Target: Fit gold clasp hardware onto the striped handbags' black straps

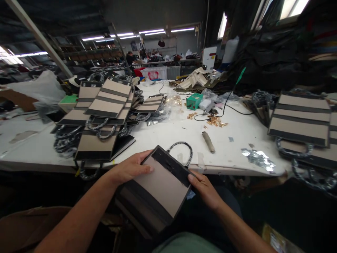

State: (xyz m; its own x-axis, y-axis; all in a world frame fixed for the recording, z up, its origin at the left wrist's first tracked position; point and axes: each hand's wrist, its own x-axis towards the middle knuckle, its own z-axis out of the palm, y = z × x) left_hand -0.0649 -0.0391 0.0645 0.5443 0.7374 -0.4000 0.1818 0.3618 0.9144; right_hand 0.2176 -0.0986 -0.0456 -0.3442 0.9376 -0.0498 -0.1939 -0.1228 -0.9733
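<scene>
Both hands grip a beige and black striped bag panel point(163, 181), tilted over my lap at the table's front edge. My left hand point(133, 167) is closed on its left edge, thumb lying on the beige face. At the upper right corner, my right hand point(204, 186) pinches the black band with the thumb on top. Beyond the panel's top edge sticks out a round handle point(188, 151) wrapped in clear plastic. Small marks or bits show on the black band, too small to make out. The fingers under the panel are hidden.
Similar striped bag pieces point(107, 98) are piled at the left, and more bag pieces point(300, 119) lie at the right. On the white table point(168, 133) are a green box point(194, 101) with a cord, gold-coloured metal parts point(217, 121), a wrapped rod point(208, 142) and shiny plates point(258, 159).
</scene>
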